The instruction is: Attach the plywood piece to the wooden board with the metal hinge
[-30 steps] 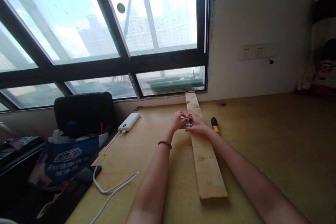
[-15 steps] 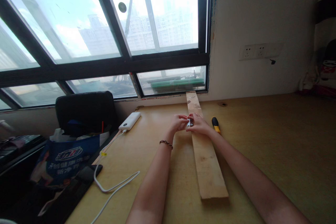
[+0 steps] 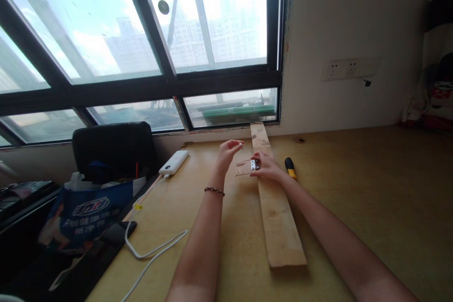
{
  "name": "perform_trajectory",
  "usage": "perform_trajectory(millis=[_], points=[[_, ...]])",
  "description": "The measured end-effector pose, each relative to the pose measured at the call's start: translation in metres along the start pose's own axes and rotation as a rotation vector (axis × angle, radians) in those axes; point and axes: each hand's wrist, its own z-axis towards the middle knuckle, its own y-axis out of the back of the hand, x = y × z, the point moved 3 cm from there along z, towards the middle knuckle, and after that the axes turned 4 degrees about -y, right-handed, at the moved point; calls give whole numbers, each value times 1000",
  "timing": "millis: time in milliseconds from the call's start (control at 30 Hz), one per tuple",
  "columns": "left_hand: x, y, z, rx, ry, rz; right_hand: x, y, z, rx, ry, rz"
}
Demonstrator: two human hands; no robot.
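My left hand (image 3: pixel 228 153) is raised left of the long wooden board (image 3: pixel 281 224), its thumb and fingertips pinching a small screw (image 3: pixel 241 145). Over the board, my right hand (image 3: pixel 268 168) has its fingers closed about a small metal hinge (image 3: pixel 253 165), keeping it at the board's left edge. A thin, pale brown piece (image 3: pixel 243 168) juts out to the left from under the hinge; what joins it to the hinge cannot be made out. Just right of my right hand lies a black and yellow screwdriver handle (image 3: pixel 290 167).
A white power bank (image 3: pixel 173 163) with a white cable (image 3: pixel 155 252) lies on the table's (image 3: pixel 354 198) left side. Beyond the left edge are a black chair (image 3: pixel 113 148) and a blue bag (image 3: pixel 87 212). The window (image 3: pixel 226 78) and wall bound the far side.
My left hand has drawn away from the hinge, up and to the left, with the screw in its fingertips. The thin brown piece now shows. My right hand has stayed in place.
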Motion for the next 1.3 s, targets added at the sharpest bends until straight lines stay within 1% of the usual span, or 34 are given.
perform_trajectory(millis=[100, 167, 200, 300, 367, 467, 533, 633, 767, 833, 900, 967, 1033, 1167, 1300], points=[[-8, -1, 1, 11, 80, -94, 0, 0, 0, 0, 5, 5], [-5, -1, 0, 16, 211, -101, 0, 0, 0, 4, 3, 20], [-1, 1, -1, -2, 313, -100, 0, 0, -1, 4, 1, 29], [14, 17, -5, -153, 631, -130, 0, 1, -1, 0, -3, 50], [21, 29, -8, -246, 725, -174, 1, 1, -1, -7, -6, 66], [29, 39, -15, -321, 753, -257, 2, 2, -1, -10, -8, 78], [35, 36, -27, -361, 783, -345, 2, 3, -1, -8, -4, 77], [44, 22, -55, -420, 830, -466, 2, 3, -1, -9, 1, 88], [49, -7, -92, -506, 815, -555, -1, 2, -1, -14, -2, 111], [50, -24, -106, -541, 803, -688, -1, 2, -1, -20, -4, 102], [50, -42, -113, -520, 804, -789, -1, 2, -2, -28, -3, 84], [51, -58, -113, -442, 793, -850, 0, 3, -2, -34, -3, 77], [53, -66, -108, -381, 752, -886, 0, 3, -3, -37, -7, 82], [60, -66, -99, -344, 679, -878, 3, 5, -4, -37, -8, 77], [65, -63, -98, -274, 679, -802, 6, 5, -5, -29, -18, 66]])
